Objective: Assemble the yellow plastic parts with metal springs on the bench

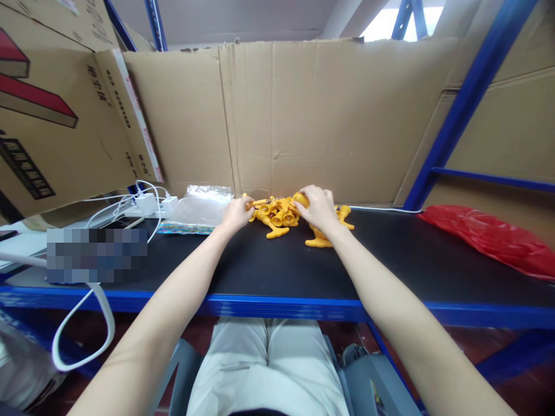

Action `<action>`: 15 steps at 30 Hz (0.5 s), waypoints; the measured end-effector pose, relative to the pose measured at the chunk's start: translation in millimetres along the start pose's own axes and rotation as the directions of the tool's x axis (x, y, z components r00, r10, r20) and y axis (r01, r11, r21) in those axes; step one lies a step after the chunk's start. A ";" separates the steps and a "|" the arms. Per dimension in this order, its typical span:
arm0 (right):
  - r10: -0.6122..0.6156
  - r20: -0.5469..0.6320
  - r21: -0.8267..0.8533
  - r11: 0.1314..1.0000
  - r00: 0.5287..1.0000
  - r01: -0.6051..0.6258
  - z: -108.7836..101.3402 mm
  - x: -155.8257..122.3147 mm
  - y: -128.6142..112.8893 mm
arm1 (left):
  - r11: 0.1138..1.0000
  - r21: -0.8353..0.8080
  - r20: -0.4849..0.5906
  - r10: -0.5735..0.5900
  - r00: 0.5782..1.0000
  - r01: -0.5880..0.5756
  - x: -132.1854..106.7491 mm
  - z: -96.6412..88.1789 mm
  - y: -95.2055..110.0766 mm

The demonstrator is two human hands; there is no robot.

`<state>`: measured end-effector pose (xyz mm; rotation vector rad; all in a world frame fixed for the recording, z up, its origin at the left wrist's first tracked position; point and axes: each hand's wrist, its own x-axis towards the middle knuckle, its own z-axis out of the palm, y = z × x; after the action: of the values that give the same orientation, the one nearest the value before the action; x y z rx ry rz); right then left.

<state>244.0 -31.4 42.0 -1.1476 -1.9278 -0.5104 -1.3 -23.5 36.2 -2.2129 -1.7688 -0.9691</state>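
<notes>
A heap of small yellow plastic parts [281,218] lies on the black tabletop [277,266], against the cardboard backing. My left hand [236,214] is at the heap's left edge, fingers closed on one yellow piece [256,203]. My right hand [318,208] rests on top of the heap's right side, fingers curled over a yellow part [300,199]. More yellow pieces stick out below and right of that hand [319,242].
A clear plastic bag [199,207] lies left of the heap, with white chargers and cables [147,203] beyond it. A red plastic bag [489,237] lies at the right. Cardboard sheets [303,115] wall the back, a blue rack post [463,110] stands at right, and a blue edge [277,305] fronts the table.
</notes>
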 end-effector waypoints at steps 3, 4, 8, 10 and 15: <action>0.184 -0.164 0.018 0.983 0.969 -0.183 -8.9 4.5 22.1 | 0.999 -0.023 -0.030 -0.033 0.999 0.032 1.5 2.8 -6.0; 0.265 -0.216 0.017 0.963 0.940 -0.268 -13.0 5.0 32.3 | 0.999 -0.029 -0.032 -0.045 0.999 0.044 1.9 3.9 -8.0; 0.611 -0.354 0.032 0.764 0.708 -0.644 -25.7 -4.0 79.7 | 0.997 -0.051 -0.030 -0.063 0.998 0.061 2.7 7.7 -14.5; 0.749 -0.368 0.066 0.612 0.551 -0.788 -25.0 -16.2 101.6 | 0.996 -0.059 -0.032 -0.064 0.997 0.062 2.5 8.6 -16.1; 0.941 -0.143 -0.016 0.307 0.306 -0.951 -5.6 -51.4 137.2 | 0.997 -0.040 -0.048 -0.068 0.997 0.066 1.5 8.4 -15.6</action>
<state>377.6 6.5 -4.7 -2.0249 -0.7812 0.0353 -12.2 -13.5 26.2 -2.1451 -1.8287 -1.0699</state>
